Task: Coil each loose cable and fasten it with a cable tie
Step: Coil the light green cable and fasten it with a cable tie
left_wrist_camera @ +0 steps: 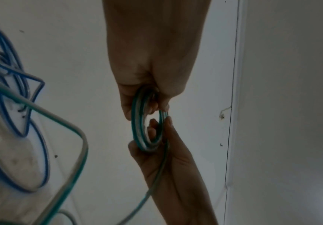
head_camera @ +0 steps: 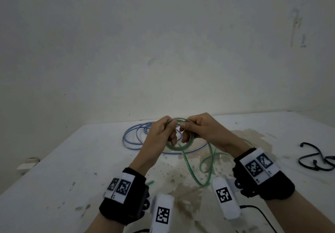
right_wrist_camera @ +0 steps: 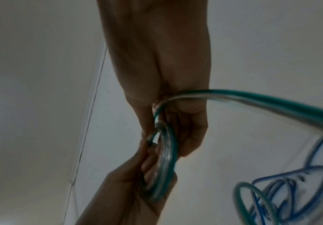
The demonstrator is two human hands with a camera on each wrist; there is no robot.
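Centre frame, above bench (head_camera: 72,160): left hand (head_camera: 159,134) and right hand (head_camera: 201,129), fingers clenched round green cable (head_camera: 178,147) coil, pinch opposite sides, likely keeping loops stacked. Slack trails lower right. Blue cable (head_camera: 130,142) waits behind; black cable ties (head_camera: 315,158) far right.

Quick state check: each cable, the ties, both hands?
green cable: partly wound into a small coil held above the table, the rest trailing loose on it, no tie on.
blue cable: lying loose on the table, not tied.
black cable ties: lying unused at the table's right edge.
left hand: grips the coil.
right hand: pinches the coil's top.
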